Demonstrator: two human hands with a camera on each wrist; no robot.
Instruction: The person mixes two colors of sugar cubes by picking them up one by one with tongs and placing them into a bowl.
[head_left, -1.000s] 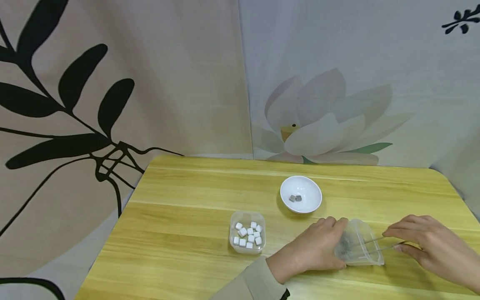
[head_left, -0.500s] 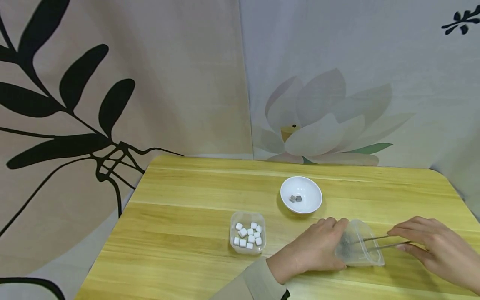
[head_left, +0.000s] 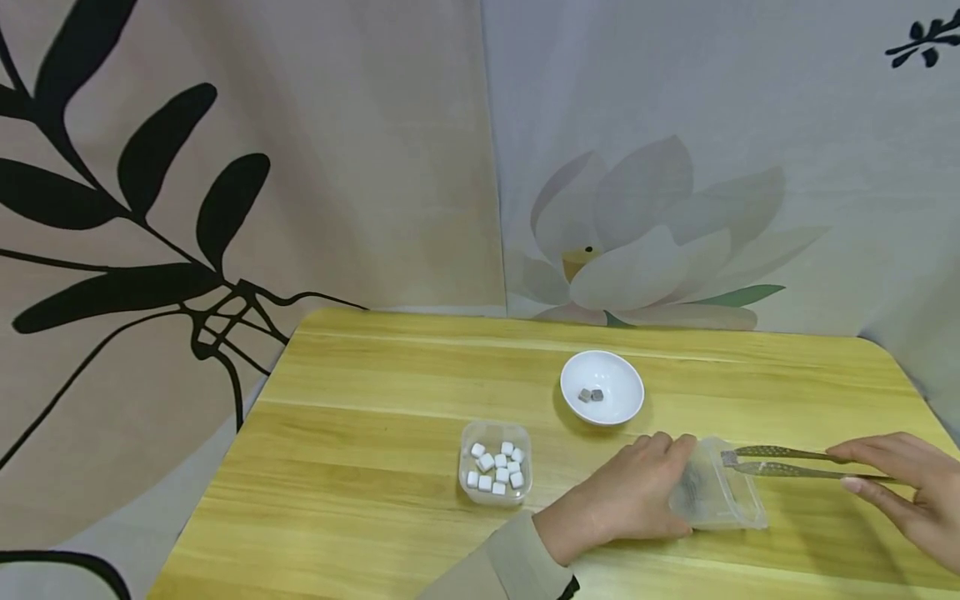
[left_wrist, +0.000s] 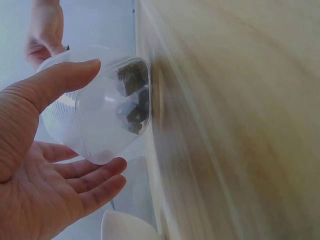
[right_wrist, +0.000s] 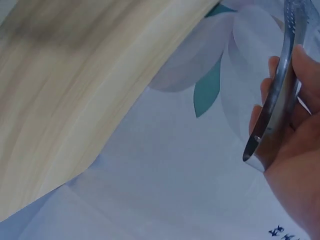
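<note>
My left hand (head_left: pixel 626 492) grips a clear plastic container (head_left: pixel 738 510) lying tipped on its side, its mouth facing right. Through its base in the left wrist view, several dark grey cubes (left_wrist: pixel 132 80) show against the lower wall. My right hand (head_left: pixel 903 479) holds metal tongs (head_left: pixel 798 471) with perforated arms, thumb on one arm and fingers on the other. Between the tongs' tips, at the container's mouth, is a grey cube (head_left: pixel 729 458). In the right wrist view the tongs' bent end (right_wrist: pixel 255 155) sticks out past the palm.
A white bowl (head_left: pixel 618 379) with two grey cubes (head_left: pixel 591 396) stands behind the left hand. Left of that hand is a second clear container (head_left: pixel 468 433), upright, with several white cubes (head_left: pixel 501 475). The wooden table (head_left: pixel 360 467) ends at a patterned curtain (head_left: pixel 405 167).
The tongs have drawn back to the right from deep inside the container, their tips now at its mouth with a grey cube. The left hand and container have stayed in place.
</note>
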